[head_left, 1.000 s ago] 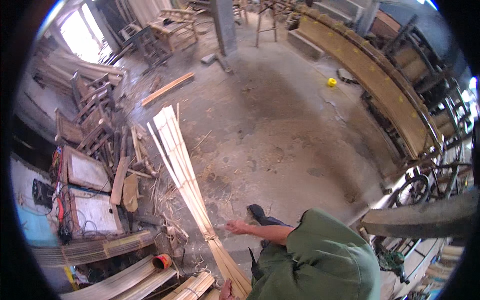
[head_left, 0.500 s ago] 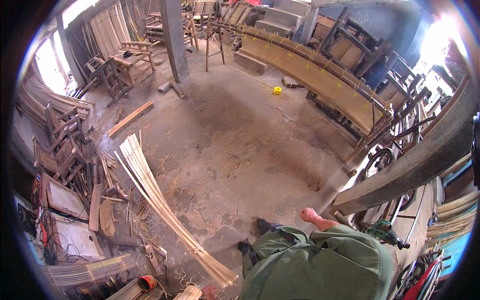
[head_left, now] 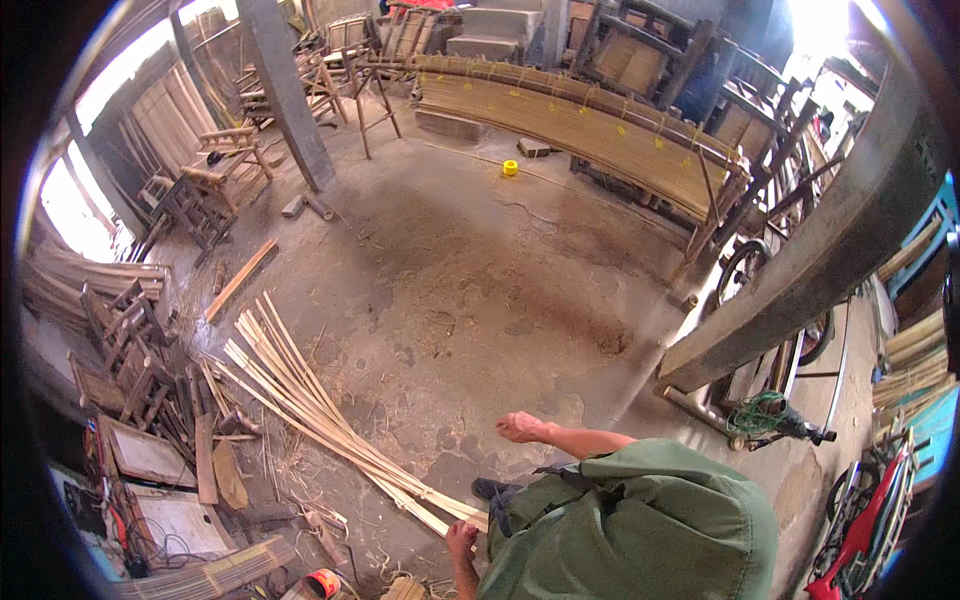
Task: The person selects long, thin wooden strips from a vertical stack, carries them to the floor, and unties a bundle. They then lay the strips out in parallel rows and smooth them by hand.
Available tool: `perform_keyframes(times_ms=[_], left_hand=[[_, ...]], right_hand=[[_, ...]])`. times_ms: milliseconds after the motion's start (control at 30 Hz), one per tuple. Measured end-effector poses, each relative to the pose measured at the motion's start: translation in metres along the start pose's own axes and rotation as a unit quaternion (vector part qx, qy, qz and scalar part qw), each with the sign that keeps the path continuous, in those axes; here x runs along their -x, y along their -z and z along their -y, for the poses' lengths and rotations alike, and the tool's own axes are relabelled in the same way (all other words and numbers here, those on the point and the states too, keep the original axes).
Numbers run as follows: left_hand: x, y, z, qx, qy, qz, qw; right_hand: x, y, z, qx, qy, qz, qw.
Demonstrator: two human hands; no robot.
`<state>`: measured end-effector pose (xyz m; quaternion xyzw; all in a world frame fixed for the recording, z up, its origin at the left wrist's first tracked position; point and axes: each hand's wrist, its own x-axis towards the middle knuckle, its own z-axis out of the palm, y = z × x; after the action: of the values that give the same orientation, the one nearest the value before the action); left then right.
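My left hand (head_left: 462, 540) hangs low, its fingers curled, right over the near end of a bundle of long pale bamboo strips (head_left: 345, 438). No strip shows between its fingers; the hand overlaps the strips in the picture and I cannot tell whether it touches them. The strips lie gathered at the near end and fan out toward the far left. Out in front of my body, my right hand (head_left: 522, 428) is loosely closed with nothing visible in it, above the concrete floor (head_left: 470, 350).
A wooden plank (head_left: 241, 280) and a yellow roll (head_left: 510, 168) lie on the floor. A long slatted bamboo blind (head_left: 570, 125) stands at the back. Concrete pillars rise at the left (head_left: 285, 95) and right (head_left: 800, 250). Bamboo chair frames (head_left: 130, 335) crowd the left.
The strips have spread wider at their far end. My left hand has come up and right to their near end. My right arm has swung left across my front, and the view has shifted.
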<state>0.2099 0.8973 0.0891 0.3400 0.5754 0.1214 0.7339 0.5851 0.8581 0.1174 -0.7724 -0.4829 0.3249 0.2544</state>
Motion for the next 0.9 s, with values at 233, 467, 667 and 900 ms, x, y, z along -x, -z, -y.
perform_keyframes(times_ms=[233,467,667,900], left_hand=[[0.027,0.026,0.067,-0.294,-0.041,0.069,0.953],[0.040,0.000,0.080,-0.415,-0.018,0.079,0.906],[-0.004,-0.117,0.073,-0.414,-0.038,0.144,0.898],[-0.043,-0.206,0.027,-0.452,-0.068,0.146,0.877]], right_hand=[[0.058,0.003,-0.019,-0.082,-0.004,-0.017,0.996],[0.270,-0.007,-0.159,-0.107,-0.292,-0.167,0.935],[0.523,-0.093,-0.311,0.197,-0.541,-0.041,0.817],[0.449,-0.046,-0.250,-0.180,-0.516,-0.157,0.823]])
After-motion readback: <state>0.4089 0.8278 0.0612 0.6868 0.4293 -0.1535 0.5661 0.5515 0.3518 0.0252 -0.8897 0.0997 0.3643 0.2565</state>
